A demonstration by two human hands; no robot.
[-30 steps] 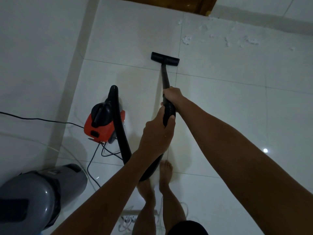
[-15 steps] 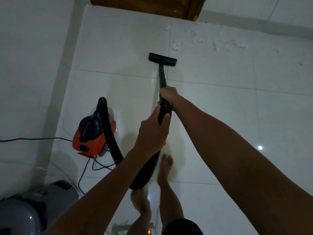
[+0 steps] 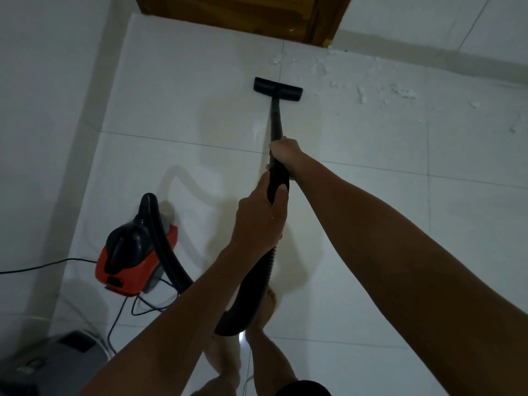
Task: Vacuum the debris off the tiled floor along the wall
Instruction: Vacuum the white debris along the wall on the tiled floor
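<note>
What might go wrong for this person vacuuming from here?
The thin black power cord loops loosely on the floor beside the red and black canister vacuum, near the bare feet; stepping back may snag it. The white fluffy debris lies right of the black floor nozzle, so a straight push would likely miss it.

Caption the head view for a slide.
Both hands grip the vacuum wand, floor nozzle short of white debris along the wall.

Debris (image 3: 363,94) right of nozzle (image 3: 277,89)
</note>
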